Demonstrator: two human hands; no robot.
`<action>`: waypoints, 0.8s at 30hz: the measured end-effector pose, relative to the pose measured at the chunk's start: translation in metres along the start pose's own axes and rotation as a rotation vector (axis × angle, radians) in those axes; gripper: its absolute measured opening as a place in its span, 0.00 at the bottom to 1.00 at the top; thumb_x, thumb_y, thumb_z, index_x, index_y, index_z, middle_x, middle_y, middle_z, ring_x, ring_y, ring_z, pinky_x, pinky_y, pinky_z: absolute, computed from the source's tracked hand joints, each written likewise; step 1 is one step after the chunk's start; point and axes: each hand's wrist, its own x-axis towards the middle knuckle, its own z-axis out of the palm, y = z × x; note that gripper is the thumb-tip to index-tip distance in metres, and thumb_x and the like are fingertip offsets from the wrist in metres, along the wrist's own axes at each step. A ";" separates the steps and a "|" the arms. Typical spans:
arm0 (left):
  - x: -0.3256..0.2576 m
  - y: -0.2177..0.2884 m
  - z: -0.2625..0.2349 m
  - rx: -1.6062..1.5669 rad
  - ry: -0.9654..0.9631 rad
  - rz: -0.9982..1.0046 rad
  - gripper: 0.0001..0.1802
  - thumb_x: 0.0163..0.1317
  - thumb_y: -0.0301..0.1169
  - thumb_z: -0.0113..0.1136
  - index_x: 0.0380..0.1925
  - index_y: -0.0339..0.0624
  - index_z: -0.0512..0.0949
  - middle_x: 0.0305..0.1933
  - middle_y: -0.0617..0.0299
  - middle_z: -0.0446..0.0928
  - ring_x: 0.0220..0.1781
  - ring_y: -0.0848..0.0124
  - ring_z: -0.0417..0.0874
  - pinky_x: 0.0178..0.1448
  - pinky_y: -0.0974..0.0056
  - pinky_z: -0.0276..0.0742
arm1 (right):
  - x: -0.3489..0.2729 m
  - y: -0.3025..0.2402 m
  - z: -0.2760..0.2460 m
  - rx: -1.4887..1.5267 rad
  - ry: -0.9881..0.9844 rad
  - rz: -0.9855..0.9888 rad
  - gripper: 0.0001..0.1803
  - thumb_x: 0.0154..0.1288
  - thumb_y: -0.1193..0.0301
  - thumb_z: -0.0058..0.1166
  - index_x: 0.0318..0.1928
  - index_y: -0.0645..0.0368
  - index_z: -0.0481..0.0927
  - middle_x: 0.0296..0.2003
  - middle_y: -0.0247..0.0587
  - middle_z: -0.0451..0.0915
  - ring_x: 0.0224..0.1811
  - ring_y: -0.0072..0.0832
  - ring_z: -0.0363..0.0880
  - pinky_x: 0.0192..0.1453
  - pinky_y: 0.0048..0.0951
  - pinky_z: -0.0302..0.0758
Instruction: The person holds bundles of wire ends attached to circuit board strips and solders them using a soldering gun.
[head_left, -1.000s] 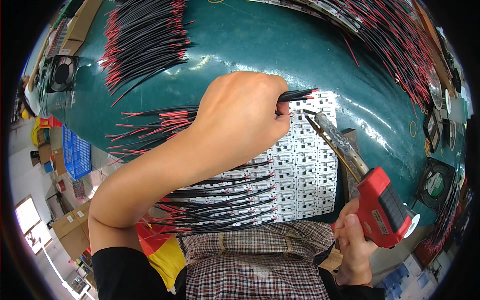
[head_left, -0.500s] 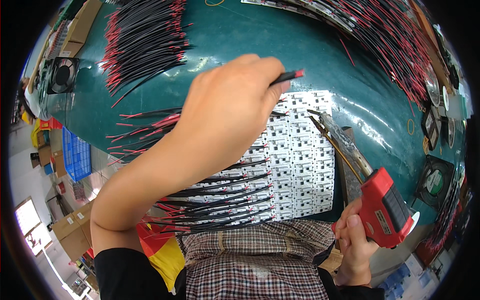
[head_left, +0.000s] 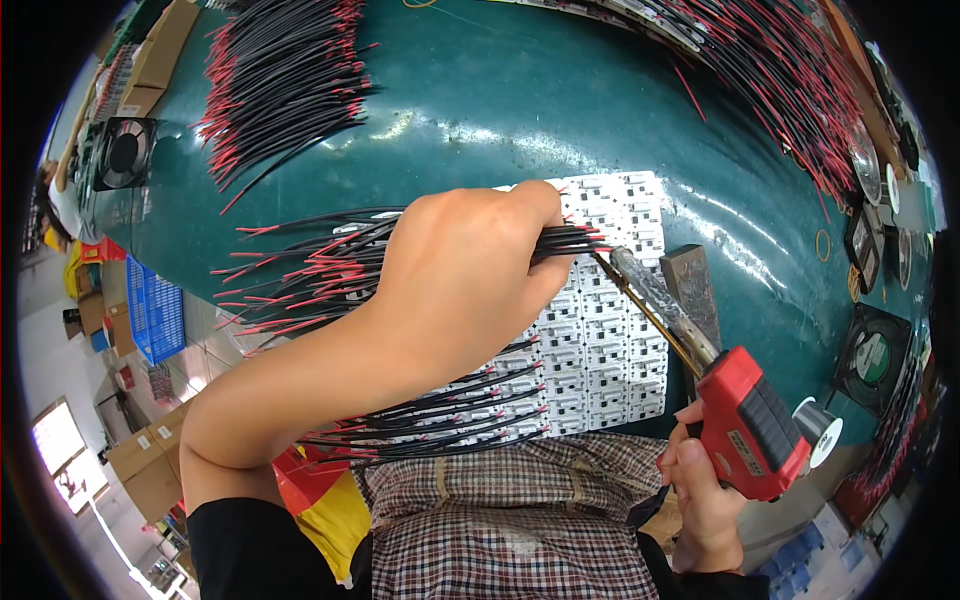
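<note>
My left hand (head_left: 470, 260) is closed round a bundle of black wires (head_left: 570, 240) with red ends, held low over the upper part of a white circuit board panel (head_left: 600, 340). The bundle's tips point right, close to the tip of a red soldering gun (head_left: 755, 425); whether they touch I cannot tell. My right hand (head_left: 705, 490) grips the soldering gun by its handle, below the panel's right edge. Other black wires (head_left: 440, 408) lie in rows across the panel's left half, their far ends spread to the left. My left hand and forearm hide part of the panel.
A large pile of black and red wires (head_left: 285, 85) lies at the back left, another (head_left: 770, 90) at the back right. A dark block (head_left: 690, 285) rests right of the panel. Fans (head_left: 125, 153) stand at both sides; a solder spool (head_left: 822, 432) is beside the gun.
My left hand has come down toward me with the wire bundle, onto the panel's upper part. The soldering gun's tip has shifted slightly left and nearer, meeting the area of the wire ends.
</note>
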 end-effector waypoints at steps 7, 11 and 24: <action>0.000 -0.002 0.005 0.038 0.044 0.030 0.10 0.56 0.30 0.68 0.29 0.37 0.78 0.25 0.49 0.81 0.29 0.49 0.85 0.35 0.50 0.80 | 0.001 0.002 0.000 -0.016 -0.028 0.066 0.17 0.68 0.67 0.62 0.48 0.68 0.76 0.26 0.40 0.77 0.19 0.17 0.70 0.21 0.18 0.64; -0.001 -0.002 0.006 0.053 0.058 0.052 0.10 0.55 0.30 0.68 0.29 0.37 0.78 0.24 0.49 0.81 0.28 0.50 0.85 0.35 0.50 0.80 | 0.005 0.004 0.000 -0.017 -0.056 0.059 0.14 0.69 0.67 0.61 0.43 0.66 0.77 0.26 0.39 0.77 0.19 0.17 0.70 0.22 0.18 0.64; -0.001 -0.001 0.007 0.078 0.061 0.066 0.11 0.54 0.31 0.68 0.29 0.36 0.77 0.24 0.48 0.81 0.28 0.50 0.85 0.36 0.50 0.81 | 0.001 0.002 0.004 -0.013 0.016 -0.006 0.14 0.69 0.69 0.59 0.43 0.70 0.76 0.24 0.41 0.77 0.15 0.16 0.66 0.19 0.18 0.64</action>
